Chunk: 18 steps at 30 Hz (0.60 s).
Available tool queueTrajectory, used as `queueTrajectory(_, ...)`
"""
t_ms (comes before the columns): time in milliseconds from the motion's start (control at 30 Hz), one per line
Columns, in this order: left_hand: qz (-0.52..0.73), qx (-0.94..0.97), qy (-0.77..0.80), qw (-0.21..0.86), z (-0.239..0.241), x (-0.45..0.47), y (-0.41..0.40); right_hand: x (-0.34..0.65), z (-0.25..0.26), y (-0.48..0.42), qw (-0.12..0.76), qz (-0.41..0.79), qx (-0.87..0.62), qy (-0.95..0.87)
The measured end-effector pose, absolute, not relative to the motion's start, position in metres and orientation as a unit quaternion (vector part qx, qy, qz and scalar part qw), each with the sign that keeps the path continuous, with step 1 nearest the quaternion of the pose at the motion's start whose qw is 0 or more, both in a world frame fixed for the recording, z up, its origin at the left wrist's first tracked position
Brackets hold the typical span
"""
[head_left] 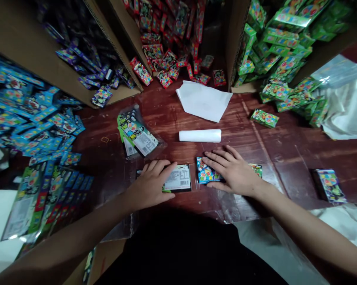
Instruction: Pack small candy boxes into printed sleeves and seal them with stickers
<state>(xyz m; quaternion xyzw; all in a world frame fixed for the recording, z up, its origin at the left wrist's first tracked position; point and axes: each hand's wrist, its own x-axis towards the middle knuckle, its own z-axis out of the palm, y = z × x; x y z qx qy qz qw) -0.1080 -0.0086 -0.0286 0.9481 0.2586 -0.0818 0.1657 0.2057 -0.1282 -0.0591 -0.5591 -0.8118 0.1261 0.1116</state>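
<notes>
My left hand (153,182) lies with its fingers spread over a flat printed packet (178,178) that has a white label and barcode. Part of the packet is hidden under the palm. To the right, my right hand (230,170) rests flat across a row of small candy boxes. A blue box (204,174) shows at the row's left end, and a green one (257,170) peeks out beyond the wrist. The boxes between are mostly covered by the hand. Just above the hands lies a white roll (200,135), with a white sheet (204,99) behind it.
Cartons of purple (98,69), red (168,59) and green boxes (279,51) line the back. Blue boxes (38,111) heap at left, above wrapped bundles (44,198). Printed packets in clear bags (136,132) lie left of the roll. A single box (329,185) stands at right.
</notes>
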Motion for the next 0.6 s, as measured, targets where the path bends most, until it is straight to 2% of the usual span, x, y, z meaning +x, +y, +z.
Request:
queueTrajectory(233,-0.062,0.938,0.276,0.201,-0.029,-0.095,-0.013,0.193,-0.06,-0.133,0.205,0.132,-0.599,-0.762)
queueTrajectory(367,-0.049,0.936,0.274,0.217,-0.031,-0.09,-0.017,0.187,-0.057,-0.136,0.205,0.175,-0.531,-0.803)
queueTrajectory(600,-0.048,0.941,0.259,0.212,-0.036,-0.085,-0.015,0.181,-0.059,-0.145,0.205,0.164,-0.548,-0.794)
